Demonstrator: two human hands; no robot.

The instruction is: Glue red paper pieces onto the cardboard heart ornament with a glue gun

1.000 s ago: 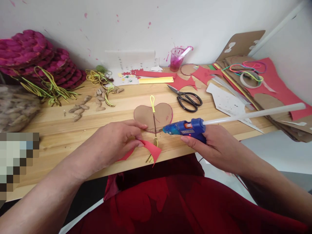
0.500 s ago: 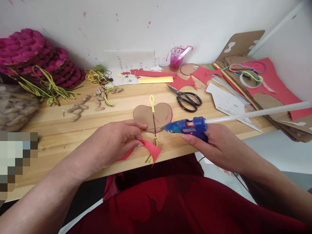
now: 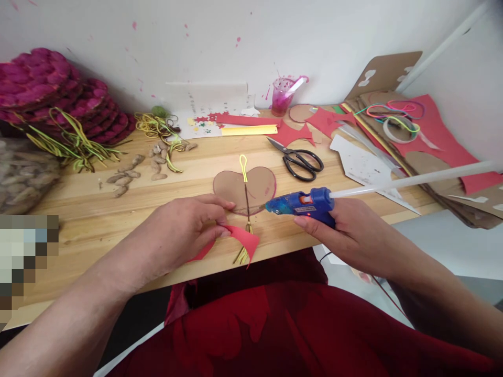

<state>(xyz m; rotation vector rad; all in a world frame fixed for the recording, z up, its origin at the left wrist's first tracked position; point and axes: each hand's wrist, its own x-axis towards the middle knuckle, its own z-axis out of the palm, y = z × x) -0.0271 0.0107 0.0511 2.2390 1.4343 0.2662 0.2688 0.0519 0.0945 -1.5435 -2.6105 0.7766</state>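
Note:
A brown cardboard heart (image 3: 259,184) lies flat near the front edge of the wooden table (image 3: 98,220), with a yellow loop (image 3: 244,166) at its top and a dark cord down its middle. My left hand (image 3: 184,228) pinches a red paper piece (image 3: 245,240) just below the heart, its fingertips touching the heart's lower left edge. My right hand (image 3: 349,233) grips a blue glue gun (image 3: 302,203); a long clear glue stick (image 3: 412,180) juts out behind it. The gun's nozzle rests at the heart's lower right edge.
Black scissors (image 3: 301,158) lie behind the heart. A pink cup (image 3: 283,96), red and yellow paper scraps and a tape roll (image 3: 401,129) crowd the back right. Magenta discs (image 3: 51,99), green-yellow cords and peanuts (image 3: 129,175) sit at the left. A red cloth covers my lap.
The glue gun's nozzle has shifted slightly right along the heart's lower edge. My left hand has stayed on the red paper.

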